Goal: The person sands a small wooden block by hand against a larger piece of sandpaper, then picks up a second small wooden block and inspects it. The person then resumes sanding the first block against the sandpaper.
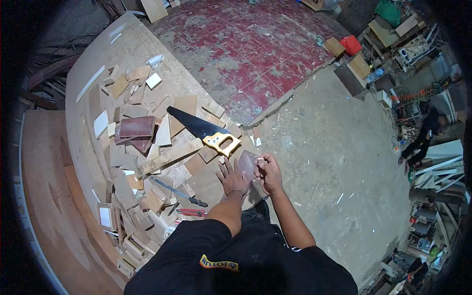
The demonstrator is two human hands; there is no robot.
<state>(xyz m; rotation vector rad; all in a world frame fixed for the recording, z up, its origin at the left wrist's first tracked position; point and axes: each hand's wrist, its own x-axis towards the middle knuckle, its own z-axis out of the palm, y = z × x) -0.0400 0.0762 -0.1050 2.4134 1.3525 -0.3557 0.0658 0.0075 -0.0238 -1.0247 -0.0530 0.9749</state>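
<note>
A flat pinkish-grey sheet point(246, 164), perhaps sandpaper, lies at the near right edge of the workbench. My left hand point(233, 179) rests flat with its fingers spread, its thumb side against the sheet. At the sheet's right side, my right hand point(269, 173) is closed, its thumb and fingers pinching a small pale piece point(259, 161) that looks like wood. Just beyond my hands lies a handsaw point(199, 128) with a black blade and yellow handle. Left of my left forearm are a thin rod-like tool point(177, 191) with a dark grip and a red-handled tool point(191, 212).
Wood offcuts cover the workbench point(142, 42), among them a long strip point(169, 157) and reddish-brown blocks point(137, 128). To the right is a concrete floor point(339, 162); beyond lies a red tiled floor point(255, 54). Clutter and a dark-clothed person point(425, 135) are at far right.
</note>
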